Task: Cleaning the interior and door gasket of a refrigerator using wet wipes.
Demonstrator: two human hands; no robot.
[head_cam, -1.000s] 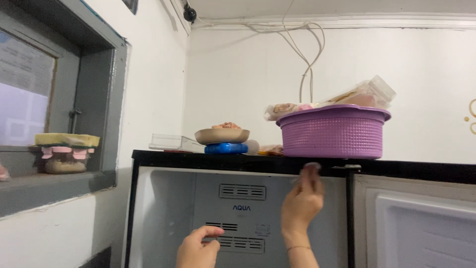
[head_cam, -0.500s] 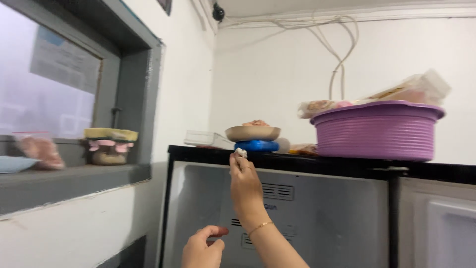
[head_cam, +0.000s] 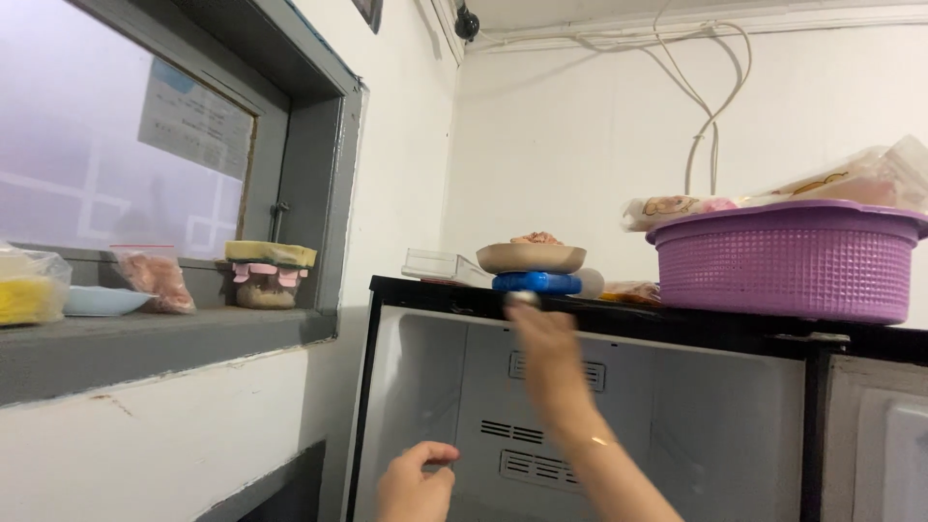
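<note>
Right hand point(head_cam: 547, 350) has swung right along the fridge's black top edge point(head_cam: 435, 288), pinching a small pale object point(head_cam: 523, 299) just below the blue scale point(head_cam: 536, 282); left hand point(head_cam: 416, 483) hangs lower-left, loosely curled, empty.

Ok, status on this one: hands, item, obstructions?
Right hand raised to fridge top, small pale item at fingertips, blurred. Left hand low, empty. Bowl on blue base just beyond.

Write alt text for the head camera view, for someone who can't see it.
A right hand, blurred, lifts a small pale object to the black top edge of an open fridge. The left hand hangs below. On top sit a bowl on a blue base and a purple basket.
</note>
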